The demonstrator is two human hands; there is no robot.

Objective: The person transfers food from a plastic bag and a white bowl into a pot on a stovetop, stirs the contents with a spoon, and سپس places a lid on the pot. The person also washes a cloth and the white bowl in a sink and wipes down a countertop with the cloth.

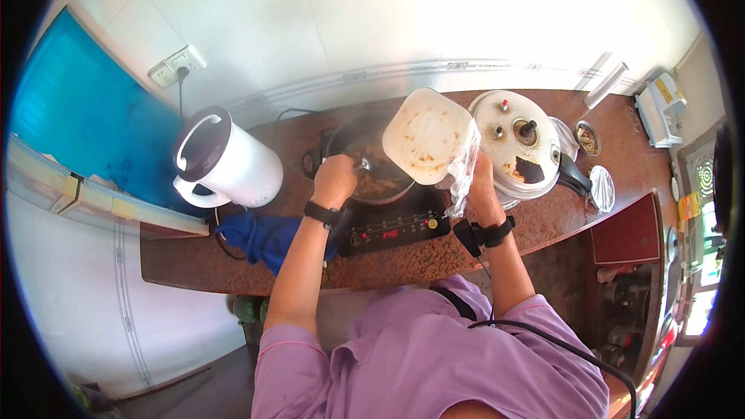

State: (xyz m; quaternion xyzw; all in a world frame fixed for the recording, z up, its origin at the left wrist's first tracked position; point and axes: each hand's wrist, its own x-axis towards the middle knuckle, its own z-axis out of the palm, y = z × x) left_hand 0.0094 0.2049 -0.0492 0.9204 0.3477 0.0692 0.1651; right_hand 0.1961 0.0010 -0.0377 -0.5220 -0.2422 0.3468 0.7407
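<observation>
A dark frying pan [378, 189] with brown pieces of food in it stands on a black induction cooktop [396, 230], whose controls are lit. My left hand [336, 179] is closed around the handle of a metal utensil [365, 164] that reaches into the pan; its far end is not clear to see. In my right hand [481, 186] is a pale square plastic container [428, 137], tilted over the pan's right side, with brown residue on its surface. Crumpled clear plastic film [464, 177] hangs from the container's edge beside my fingers.
A white electric kettle [244, 157] and a blue cloth [256, 238] are at the left. Right of the container stands a large pressure cooker [515, 139], its black handle pointing right. Farther right are a small metal bowl of food [586, 138] and a film-covered dish [602, 189].
</observation>
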